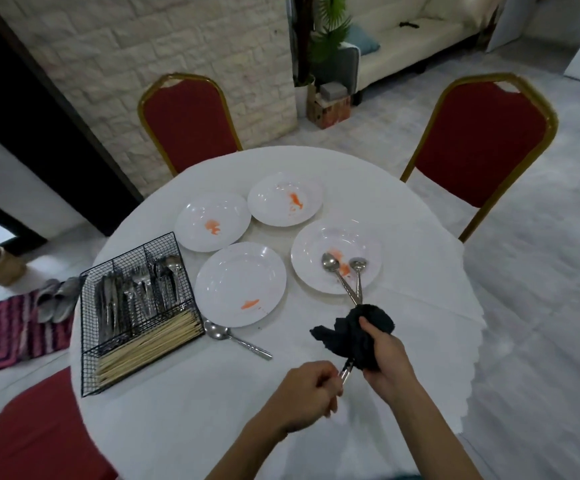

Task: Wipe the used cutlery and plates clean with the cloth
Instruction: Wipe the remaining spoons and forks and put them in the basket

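- Wiping two spoons (pixel 345 277) above a stained plate (pixel 311 245) on the desk (pixel 184 403).
- Left hand (pixel 302 393) pinching handle ends shut; right hand (pixel 384 355) closed around black cloth (pixel 354 332), sleeving shafts.
- Probably best: squeezing firmly, drawing cloth toward bowls.

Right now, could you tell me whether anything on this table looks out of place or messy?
Yes. All four white plates carry orange smears, for example the nearest white plate. A loose steel spoon lies on the white tablecloth beside the black wire cutlery caddy, not in it. Nothing looks spilled on the cloth or broken.
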### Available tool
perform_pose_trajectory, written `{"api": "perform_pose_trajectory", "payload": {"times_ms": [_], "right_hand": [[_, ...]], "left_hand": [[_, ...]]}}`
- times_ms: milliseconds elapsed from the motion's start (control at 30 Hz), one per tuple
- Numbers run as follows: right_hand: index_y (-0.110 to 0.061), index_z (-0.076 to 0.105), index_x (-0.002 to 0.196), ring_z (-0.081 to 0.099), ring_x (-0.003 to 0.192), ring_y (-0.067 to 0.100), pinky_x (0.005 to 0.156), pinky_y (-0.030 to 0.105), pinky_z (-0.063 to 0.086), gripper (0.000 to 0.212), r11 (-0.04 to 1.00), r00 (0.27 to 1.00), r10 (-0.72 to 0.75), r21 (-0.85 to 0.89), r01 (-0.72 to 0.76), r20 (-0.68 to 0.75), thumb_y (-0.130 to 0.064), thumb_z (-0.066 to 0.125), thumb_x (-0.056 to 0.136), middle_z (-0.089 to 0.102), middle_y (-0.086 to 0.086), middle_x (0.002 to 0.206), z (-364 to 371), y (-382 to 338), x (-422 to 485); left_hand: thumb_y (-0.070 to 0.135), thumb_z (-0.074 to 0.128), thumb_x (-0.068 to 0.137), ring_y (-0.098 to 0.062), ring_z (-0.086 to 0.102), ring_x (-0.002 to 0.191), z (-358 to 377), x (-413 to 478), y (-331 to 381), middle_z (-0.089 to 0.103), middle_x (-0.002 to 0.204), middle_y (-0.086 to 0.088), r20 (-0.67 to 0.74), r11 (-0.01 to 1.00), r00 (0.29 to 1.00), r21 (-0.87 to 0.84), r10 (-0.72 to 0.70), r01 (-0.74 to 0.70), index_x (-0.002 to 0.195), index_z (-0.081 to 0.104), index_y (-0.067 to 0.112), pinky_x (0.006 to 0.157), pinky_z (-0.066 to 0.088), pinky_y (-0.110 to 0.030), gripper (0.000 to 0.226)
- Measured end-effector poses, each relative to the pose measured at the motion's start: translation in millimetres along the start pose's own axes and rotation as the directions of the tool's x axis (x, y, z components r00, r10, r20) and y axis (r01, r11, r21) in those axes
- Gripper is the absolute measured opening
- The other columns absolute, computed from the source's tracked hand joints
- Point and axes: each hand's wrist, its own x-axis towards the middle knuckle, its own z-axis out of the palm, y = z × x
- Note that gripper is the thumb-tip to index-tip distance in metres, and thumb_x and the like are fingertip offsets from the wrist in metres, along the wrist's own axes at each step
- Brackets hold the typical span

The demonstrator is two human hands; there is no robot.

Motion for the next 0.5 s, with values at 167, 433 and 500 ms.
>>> {"api": "perform_pose_trajectory", "payload": {"times_ms": [167,433,500], "right_hand": [[0.01,0.059,0.123,0.07,0.102,0.051,0.1,0.064,0.049,0.027,0.999,0.995,-0.031,-0.006,0.032,0.09,-0.005,0.056,0.1,0.071,0.03,0.115,4,-11,-8],[0.008,0.064,0.119,0.068,0.102,0.054,0.079,0.059,0.059,0.038,0.987,0.985,0.032,-0.16,-0.005,0.168,-0.014,0.074,0.09,0.07,0.03,0.109,3,-5,-18],[0.007,0.065,0.118,0.072,0.097,0.045,0.074,0.047,0.06,0.033,0.984,0.984,0.034,-0.181,-0.001,0.176,-0.014,0.07,0.093,0.072,0.025,0.103,3,-3,-17]], "left_hand": [[0.026,0.053,0.099,-0.009,0.063,0.063,-27,-8,-5,0.069,0.067,0.005,0.0,1.0,1.0,0.015,0.012,-0.012,0.083,0.065,0.014,0.072,0.053,-0.025,0.023],[0.029,0.051,0.099,-0.008,0.068,0.076,-74,4,-39,0.073,0.081,0.009,-0.249,0.93,0.968,0.345,-0.039,0.126,0.083,0.065,0.029,0.08,0.057,-0.035,0.021],[0.031,0.049,0.096,-0.013,0.066,0.084,-67,5,-41,0.071,0.087,0.008,-0.358,0.91,0.932,0.402,0.054,0.102,0.089,0.065,0.032,0.082,0.055,-0.041,0.017]]}}
